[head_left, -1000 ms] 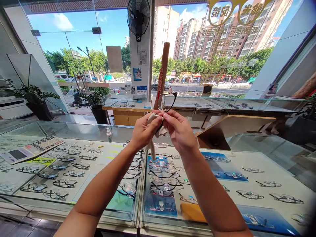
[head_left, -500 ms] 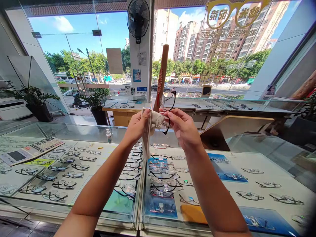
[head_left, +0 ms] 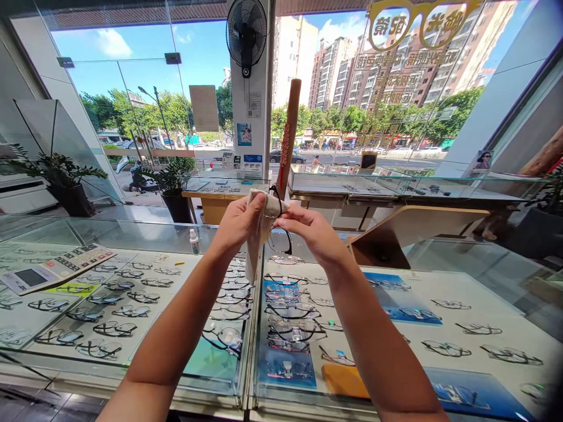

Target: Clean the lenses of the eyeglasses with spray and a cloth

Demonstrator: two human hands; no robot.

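Note:
My left hand (head_left: 240,223) is closed on a pale cleaning cloth (head_left: 255,246), which hangs down from my fingers and wraps one end of a pair of black-rimmed glasses (head_left: 280,239). My right hand (head_left: 308,228) pinches the glasses from the other side. One lens hangs below my fingers and a dark temple tip pokes up above the cloth. Both hands are raised over the glass counter (head_left: 396,287), close together and touching the same pair.
The glass display counter holds several rows of glasses beneath its top. A calculator (head_left: 53,268) lies at the left and a small white bottle (head_left: 194,240) stands near the counter's back edge. A tilted wooden stand (head_left: 409,231) sits at the right. Windows and a wall fan (head_left: 246,32) are behind.
The glasses have turned over: the frame that stuck up above my hands now hangs below them. My hands have stayed at about the same spot, the cloth still round the frame.

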